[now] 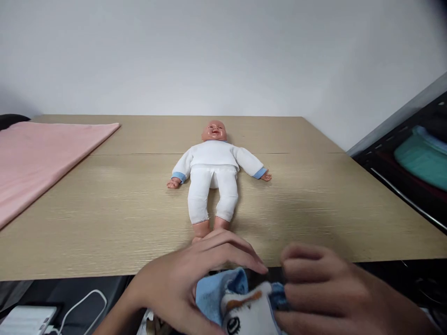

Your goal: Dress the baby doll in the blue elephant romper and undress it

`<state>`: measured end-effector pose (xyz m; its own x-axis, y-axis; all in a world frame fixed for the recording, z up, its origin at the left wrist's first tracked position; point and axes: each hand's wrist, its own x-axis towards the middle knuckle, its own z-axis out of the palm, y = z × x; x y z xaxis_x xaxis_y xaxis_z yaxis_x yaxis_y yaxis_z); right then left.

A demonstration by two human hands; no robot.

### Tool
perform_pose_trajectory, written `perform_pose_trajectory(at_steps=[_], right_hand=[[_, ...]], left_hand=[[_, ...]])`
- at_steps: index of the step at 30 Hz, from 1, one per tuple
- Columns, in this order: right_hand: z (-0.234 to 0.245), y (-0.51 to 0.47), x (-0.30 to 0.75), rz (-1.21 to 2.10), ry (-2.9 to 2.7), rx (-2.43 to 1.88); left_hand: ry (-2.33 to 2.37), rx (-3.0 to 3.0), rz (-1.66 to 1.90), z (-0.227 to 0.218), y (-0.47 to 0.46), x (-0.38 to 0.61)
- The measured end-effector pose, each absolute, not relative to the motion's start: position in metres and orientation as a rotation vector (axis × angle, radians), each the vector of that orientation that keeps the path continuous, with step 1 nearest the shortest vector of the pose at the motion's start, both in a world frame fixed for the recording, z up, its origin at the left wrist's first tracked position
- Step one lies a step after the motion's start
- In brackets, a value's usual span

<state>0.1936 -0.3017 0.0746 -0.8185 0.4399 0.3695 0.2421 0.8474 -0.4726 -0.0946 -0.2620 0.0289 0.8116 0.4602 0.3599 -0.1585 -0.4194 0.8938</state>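
A small blue-and-white cloth piece (249, 311) with a dark eye and an orange-brown patch on it is at the bottom middle, in front of the table's near edge. My left hand (188, 281) curls around its blue left side, thumb below and fingers arched over the top. On the other side, my right hand (324, 291) is closed, gripping its blue edge; the fingertips are partly hidden. Beyond my hands a bald baby doll (214, 179) in a white top and white trousers with blue cuffs lies face up, arms spread. My left hand covers part of its bare feet.
The doll lies on a light wooden table (115, 204) set against a pale wall. Pink cloth (45, 153) covers the table's left end. At right, a green item (424, 156) sits in a dark case. A white box (30, 320) with a cable is at lower left.
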Motion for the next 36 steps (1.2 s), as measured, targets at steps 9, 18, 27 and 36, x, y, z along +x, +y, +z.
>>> perform_pose_trajectory(at_steps=[9,18,27,36], right_hand=[[0.109,-0.217,0.198,0.540,-2.430,-0.421],[0.096,-0.189,0.198,0.784,-2.282,-0.825],[0.104,-0.193,0.203,0.688,-2.418,-0.623],[0.076,-0.181,0.152,1.145,-2.526,-0.648]], left_hand=[[0.487,1.799,0.743,0.050,-0.241,-0.108],[0.963,2.119,0.738,0.064,-0.228,-0.134],[0.872,2.226,1.088,0.060,-0.223,-0.132],[0.890,2.169,1.165,0.064,-0.214,-0.119]])
